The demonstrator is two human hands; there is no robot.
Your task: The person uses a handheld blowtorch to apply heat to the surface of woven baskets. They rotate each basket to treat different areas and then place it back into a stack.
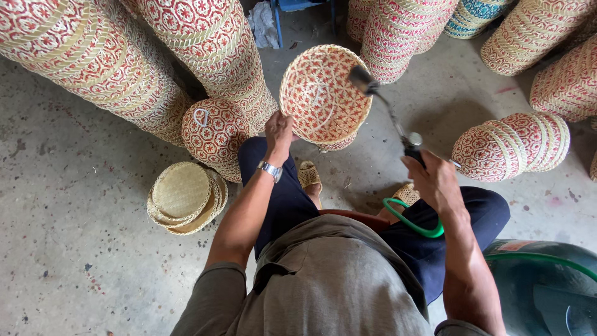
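My left hand grips the near rim of a round woven basket patterned in red and natural straw, tilted so its open inside faces me. My right hand holds a spray gun by its dark handle; its long thin wand reaches up to a black nozzle at the basket's right rim. A green hose loops from the gun over my right thigh. A metal watch sits on my left wrist. I am seated, knees apart, feet in woven sandals on the concrete floor.
Tall nested stacks of red-patterned baskets lie on their sides at the left and across the back. Another short stack lies at the right. A pile of plain straw lids sits by my left knee. A dark green drum stands at lower right.
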